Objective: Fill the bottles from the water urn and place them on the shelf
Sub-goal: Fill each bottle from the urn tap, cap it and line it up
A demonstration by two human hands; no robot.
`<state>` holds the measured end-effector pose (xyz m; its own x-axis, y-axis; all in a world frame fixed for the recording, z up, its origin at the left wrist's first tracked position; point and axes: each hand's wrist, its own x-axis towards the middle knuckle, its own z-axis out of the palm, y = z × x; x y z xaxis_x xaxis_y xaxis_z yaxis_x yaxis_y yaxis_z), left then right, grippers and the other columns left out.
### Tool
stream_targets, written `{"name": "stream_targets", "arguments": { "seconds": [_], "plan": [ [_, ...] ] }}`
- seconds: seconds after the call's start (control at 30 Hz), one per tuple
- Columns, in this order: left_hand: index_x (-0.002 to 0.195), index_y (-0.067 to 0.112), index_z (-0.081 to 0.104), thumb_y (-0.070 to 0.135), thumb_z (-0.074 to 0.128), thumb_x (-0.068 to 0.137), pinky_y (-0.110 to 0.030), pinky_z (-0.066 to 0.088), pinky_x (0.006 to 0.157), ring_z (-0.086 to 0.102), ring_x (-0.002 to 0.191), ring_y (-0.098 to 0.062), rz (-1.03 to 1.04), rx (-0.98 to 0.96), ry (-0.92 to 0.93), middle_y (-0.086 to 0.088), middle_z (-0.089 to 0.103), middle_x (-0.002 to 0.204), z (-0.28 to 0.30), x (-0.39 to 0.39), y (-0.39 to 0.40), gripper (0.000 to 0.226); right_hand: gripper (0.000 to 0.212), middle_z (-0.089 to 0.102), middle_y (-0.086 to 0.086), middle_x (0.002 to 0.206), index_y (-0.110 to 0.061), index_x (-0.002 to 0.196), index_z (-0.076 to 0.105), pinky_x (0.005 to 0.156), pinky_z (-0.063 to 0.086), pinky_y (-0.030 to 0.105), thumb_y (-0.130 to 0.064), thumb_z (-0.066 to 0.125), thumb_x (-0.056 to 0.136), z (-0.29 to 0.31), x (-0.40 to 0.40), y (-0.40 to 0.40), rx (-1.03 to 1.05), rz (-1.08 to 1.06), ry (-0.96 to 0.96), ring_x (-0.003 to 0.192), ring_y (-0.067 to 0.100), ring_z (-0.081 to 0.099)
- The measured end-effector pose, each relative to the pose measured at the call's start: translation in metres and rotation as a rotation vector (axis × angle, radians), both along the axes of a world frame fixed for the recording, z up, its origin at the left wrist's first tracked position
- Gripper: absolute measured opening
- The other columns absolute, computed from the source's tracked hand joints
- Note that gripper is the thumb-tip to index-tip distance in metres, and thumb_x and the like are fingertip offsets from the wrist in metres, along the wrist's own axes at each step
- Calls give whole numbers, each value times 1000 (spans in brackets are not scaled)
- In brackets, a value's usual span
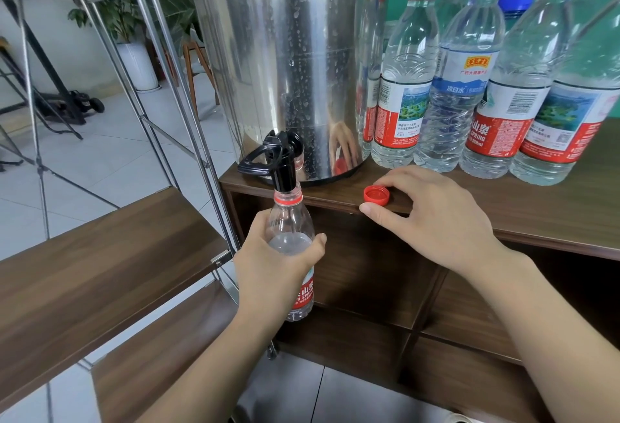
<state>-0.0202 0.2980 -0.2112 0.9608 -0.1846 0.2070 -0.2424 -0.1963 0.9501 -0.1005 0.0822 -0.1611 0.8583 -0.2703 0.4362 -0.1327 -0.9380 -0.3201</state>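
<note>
A steel water urn stands on the wooden cabinet top, its black tap sticking out over the edge. My left hand grips an uncapped clear bottle with a red label, its mouth right under the tap spout. The bottle holds water up to its shoulder. My right hand rests on the cabinet edge, fingers curved around the red cap that lies open side up on the wood. Whether the fingers touch the cap is unclear.
Several capped bottles stand in a row on the cabinet to the right of the urn. A metal-framed shelf with wooden boards stands at the left. Open cabinet compartments lie below the top. Tiled floor beyond.
</note>
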Motion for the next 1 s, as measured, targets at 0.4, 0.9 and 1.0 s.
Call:
{"name": "stream_targets", "arguments": {
  "seconds": [0.4, 0.9, 1.0],
  "plan": [
    [107, 36, 65, 34, 93, 73, -41, 61, 89, 73, 94, -8, 1, 0, -3, 13, 75, 98, 0, 1, 0, 45, 49, 62, -18, 121, -36, 117, 66, 90, 44, 32, -72, 50, 88, 0, 0, 1, -5, 2, 1, 114, 12, 57],
    [109, 37, 63, 35, 93, 73, -35, 60, 88, 70, 96, -4, 2, 7, -15, 15, 74, 101, 1, 1, 0, 47, 48, 63, -18, 120, -35, 116, 67, 91, 43, 30, -71, 51, 87, 0, 1, 1, -17, 9, -7, 114, 11, 57],
    [106, 39, 63, 33, 94, 73, -36, 60, 89, 70, 94, -3, 2, -1, -11, 17, 74, 99, 0, 0, 0, 46, 46, 63, -18, 120, -36, 115, 67, 91, 42, 30, -70, 52, 88, 0, 1, 1, -13, 10, -10, 113, 11, 57]
  ]
}}
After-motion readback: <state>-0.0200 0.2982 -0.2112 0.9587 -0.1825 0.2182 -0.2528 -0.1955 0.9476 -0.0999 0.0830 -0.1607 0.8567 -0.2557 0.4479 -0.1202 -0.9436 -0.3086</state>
